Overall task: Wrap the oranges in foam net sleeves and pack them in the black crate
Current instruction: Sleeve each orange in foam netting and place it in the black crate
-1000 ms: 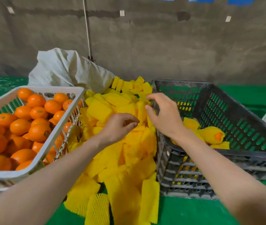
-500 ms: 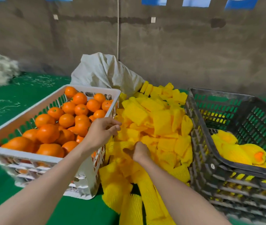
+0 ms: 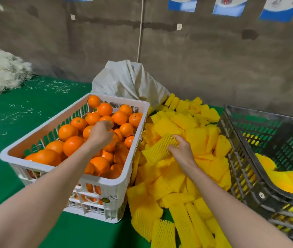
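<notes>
A white crate (image 3: 124, 183) at the left is full of bare oranges (image 3: 72, 144). My left hand (image 3: 100, 134) reaches into it, its fingers curled down over an orange that the hand mostly hides. A heap of yellow foam net sleeves (image 3: 174, 178) lies between the two crates. My right hand (image 3: 182, 152) holds one foam net sleeve (image 3: 157, 149) lifted off the heap. The black crate (image 3: 260, 158) stands at the right with wrapped oranges (image 3: 288, 179) in its bottom.
A white sack (image 3: 129, 81) leans on the grey wall behind the crates. A pile of white fibre (image 3: 0, 70) sits at the far left on the green table cover (image 3: 17, 111), with loose strands scattered around it.
My left hand moved from the white crate's rim into the oranges. My right hand lifted a sleeve out of the heap. The view swung left.
</notes>
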